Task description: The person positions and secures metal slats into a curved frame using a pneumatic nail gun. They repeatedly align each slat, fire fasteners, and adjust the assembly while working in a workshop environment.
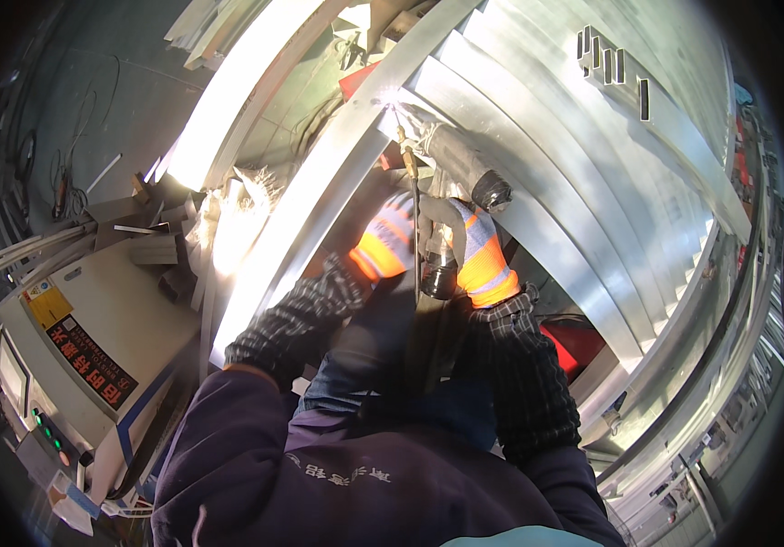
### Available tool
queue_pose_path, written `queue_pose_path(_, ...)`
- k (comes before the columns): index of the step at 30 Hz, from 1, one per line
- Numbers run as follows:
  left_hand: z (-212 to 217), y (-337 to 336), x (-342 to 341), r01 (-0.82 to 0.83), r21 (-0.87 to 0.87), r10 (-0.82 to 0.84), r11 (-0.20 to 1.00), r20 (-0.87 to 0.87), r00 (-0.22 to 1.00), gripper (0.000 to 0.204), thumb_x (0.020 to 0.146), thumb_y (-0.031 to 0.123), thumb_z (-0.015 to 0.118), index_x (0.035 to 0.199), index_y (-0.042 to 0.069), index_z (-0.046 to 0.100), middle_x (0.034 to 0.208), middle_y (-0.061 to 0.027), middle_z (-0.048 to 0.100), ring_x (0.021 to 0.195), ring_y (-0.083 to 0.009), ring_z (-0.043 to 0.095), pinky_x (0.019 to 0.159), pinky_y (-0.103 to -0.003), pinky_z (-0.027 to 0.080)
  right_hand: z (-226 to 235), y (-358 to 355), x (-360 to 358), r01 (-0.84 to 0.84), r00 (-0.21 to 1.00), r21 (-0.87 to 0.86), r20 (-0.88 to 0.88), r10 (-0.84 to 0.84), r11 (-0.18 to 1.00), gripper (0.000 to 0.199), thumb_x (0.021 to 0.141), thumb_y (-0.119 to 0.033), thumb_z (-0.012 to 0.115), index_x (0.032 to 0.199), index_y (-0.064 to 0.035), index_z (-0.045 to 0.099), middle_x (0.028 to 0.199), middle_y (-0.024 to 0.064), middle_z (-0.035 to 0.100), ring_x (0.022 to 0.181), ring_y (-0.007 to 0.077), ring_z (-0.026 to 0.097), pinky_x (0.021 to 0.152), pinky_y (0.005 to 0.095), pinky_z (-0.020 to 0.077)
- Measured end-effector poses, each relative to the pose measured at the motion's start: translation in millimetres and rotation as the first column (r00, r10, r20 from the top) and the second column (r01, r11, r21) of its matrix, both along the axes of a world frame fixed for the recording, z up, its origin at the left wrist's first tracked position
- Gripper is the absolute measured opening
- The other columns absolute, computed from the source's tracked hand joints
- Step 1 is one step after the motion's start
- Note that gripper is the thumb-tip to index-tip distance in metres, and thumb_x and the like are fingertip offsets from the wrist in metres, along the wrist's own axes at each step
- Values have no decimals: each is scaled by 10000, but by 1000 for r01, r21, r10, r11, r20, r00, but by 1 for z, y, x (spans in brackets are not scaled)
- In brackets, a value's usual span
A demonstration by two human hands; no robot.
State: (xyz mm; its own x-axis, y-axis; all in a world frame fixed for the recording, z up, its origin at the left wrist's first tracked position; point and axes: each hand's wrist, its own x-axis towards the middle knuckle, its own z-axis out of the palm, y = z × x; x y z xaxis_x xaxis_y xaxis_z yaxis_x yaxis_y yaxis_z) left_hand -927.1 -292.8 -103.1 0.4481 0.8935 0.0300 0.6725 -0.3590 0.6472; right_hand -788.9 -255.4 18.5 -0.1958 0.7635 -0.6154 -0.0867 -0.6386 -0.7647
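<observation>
My right hand (483, 260), in an orange and grey glove, is closed around the grey body of a welding torch. The torch's brass nozzle (407, 153) points away from me, and a bright spark glows just past its tip. That tip meets a joint between a long aluminium beam (342, 150) and a stack of curved aluminium profiles (538, 155). Close on the left, my gloved left hand (386, 239) is beside the torch's thin dark tube, fingers drawn in; glare hides what they grip. A grey cylinder with a black end (469, 164) lies alongside the nozzle.
A pale machine cabinet (127, 319) with lit green buttons stands at my left. Past the beam, another long profile (259, 82) shines strongly. A hollow slotted bar (656, 118) lies across the profiles at right. Something red (572, 348) shows beneath the profiles, near my right forearm.
</observation>
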Motion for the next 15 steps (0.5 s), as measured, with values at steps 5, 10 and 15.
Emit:
queue_pose_path(5, 36, -55, -12, -321, -332, 455, 887, 521, 722, 365, 836, -41, 582, 1198, -9, 557, 1172, -153, 574, 1115, -257, 563, 960, -325, 442, -9, -2, 4, 7, 998, -116, -54, -13, 993, 198, 853, -183, 615, 850, 7, 669, 738, 69, 625, 663, 154, 608, 614, 264, 486)
queue_pose_path(10, 58, -80, -8, -244, -742, 774, 624, 544, 325, 293, 959, 126, 573, 1222, -2, 560, 1114, -58, 632, 1047, -137, 580, 937, -264, 445, -25, -8, 7, -214, 971, 344, 179, 160, 914, 136, 827, -106, 612, 911, -10, 659, 756, 82, 633, 689, 188, 626, 641, 280, 494)
queue_pose_path(15, 72, -83, -3, -77, -774, 770, 629, 605, 203, 362, 985, 177, 545, 1288, -16, 497, 1108, -48, 627, 1034, -107, 565, 905, -246, 451, -33, -10, 14, -420, 895, 525, 374, 243, 741, 148, 807, -52, 607, 946, -31, 654, 805, 102, 641, 727, 214, 630, 648, 297, 497)
